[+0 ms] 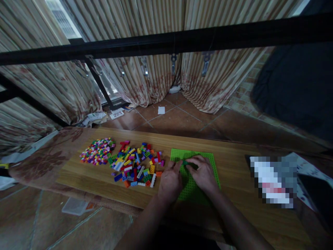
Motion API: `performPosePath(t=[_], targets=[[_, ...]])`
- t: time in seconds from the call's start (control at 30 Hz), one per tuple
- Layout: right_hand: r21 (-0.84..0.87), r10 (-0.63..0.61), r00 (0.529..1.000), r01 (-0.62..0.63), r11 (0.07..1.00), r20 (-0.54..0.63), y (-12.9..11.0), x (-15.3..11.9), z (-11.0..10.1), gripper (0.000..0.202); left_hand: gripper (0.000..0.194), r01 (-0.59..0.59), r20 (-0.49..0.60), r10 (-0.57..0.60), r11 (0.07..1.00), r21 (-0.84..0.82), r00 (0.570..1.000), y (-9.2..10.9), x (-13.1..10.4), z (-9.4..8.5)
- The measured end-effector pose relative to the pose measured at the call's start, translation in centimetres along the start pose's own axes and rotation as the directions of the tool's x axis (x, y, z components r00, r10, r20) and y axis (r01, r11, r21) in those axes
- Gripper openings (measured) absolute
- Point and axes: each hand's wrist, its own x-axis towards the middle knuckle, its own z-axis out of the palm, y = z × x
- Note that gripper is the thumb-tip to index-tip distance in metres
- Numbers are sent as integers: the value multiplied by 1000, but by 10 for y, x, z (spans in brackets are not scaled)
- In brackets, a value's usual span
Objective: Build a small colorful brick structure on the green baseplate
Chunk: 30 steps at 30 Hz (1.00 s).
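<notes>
Backdrop: striped curtains (153,21) hang beyond a wooden worktop (234,165).
Dark green brick (184,162): between the two hands, at the far half of a green baseplate (191,189), toward the worktop's far edge.
Fingers: left hand (170,182) and right hand (204,173) meet there, equally near, tips nearly closed; too dim to tell grip or the brick's long axis.
Edges: loose bricks (135,166) crowd the worktop's left side; wood shows rightward.

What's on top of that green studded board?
Over the green board, the left hand and right hand meet at a small dark green piece. Whatever lies beneath the hands is hidden.
</notes>
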Motion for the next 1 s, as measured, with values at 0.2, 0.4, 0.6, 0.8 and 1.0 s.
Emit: performPosePath(t=[0.2, 0.4, 0.6, 0.8, 1.0], targets=[[17, -10, 1000, 10, 1000, 9, 5, 2, -1, 18, 49, 3, 26, -5, 996, 88, 1000, 3, 1, 0], [45, -53, 998, 53, 998, 18, 10, 4, -1, 22, 49, 4, 38, -9, 990, 142, 999, 6, 1, -1], [8, -69, 998, 69, 998, 9, 10, 6, 1, 23, 48, 18, 44, -25, 987, 157, 999, 7, 1, -1], [-13, -73, 997, 73, 997, 13, 9, 10, 2, 24, 51, 39, 64, -51, 984, 175, 997, 7, 5, 0], [-40, -88, 996, 89, 995, 33, 10, 11, 1, 24, 50, 41, 46, -51, 981, 190, 998, 6, 5, 3]])
